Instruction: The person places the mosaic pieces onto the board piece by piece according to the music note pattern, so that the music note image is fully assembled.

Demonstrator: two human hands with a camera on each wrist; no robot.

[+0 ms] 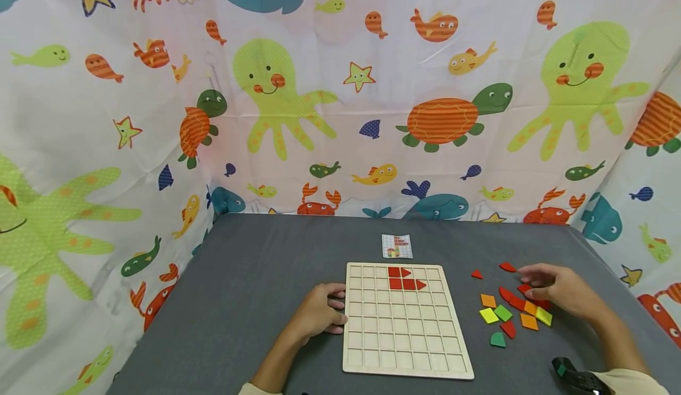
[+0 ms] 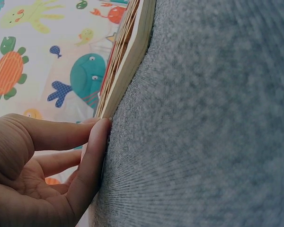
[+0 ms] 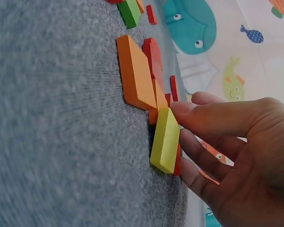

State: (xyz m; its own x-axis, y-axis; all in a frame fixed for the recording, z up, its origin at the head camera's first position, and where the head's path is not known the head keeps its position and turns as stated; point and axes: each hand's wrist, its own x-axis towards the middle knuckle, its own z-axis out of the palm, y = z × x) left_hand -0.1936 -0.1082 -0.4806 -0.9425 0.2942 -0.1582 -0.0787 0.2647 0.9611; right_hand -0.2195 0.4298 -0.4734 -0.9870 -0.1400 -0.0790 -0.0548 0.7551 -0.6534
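A pale wooden grid board (image 1: pixel 401 342) lies on the grey table. Several red squares and triangles (image 1: pixel 402 284) sit in its upper cells. My left hand (image 1: pixel 318 311) is at the board's left side; in the left wrist view, the thumb and a finger (image 2: pixel 97 146) pinch the board's edge (image 2: pixel 128 61). Over the loose pieces on the right, my right hand (image 1: pixel 564 288) has loosely bent fingers touching or nearly touching red pieces (image 1: pixel 524 288), which it partly hides. Beside those fingertips lie a yellow tile (image 3: pixel 165 142) and an orange tile (image 3: pixel 135 73).
A small printed card (image 1: pixel 396 246) lies behind the board. Nearer pieces include a green quarter-round (image 1: pixel 498 340), a yellow tile (image 1: pixel 489 316) and a red triangle (image 1: pixel 477 274). A patterned curtain (image 1: pixel 340 117) hangs along the table's back. A black strap device (image 1: pixel 577 377) is on my right wrist.
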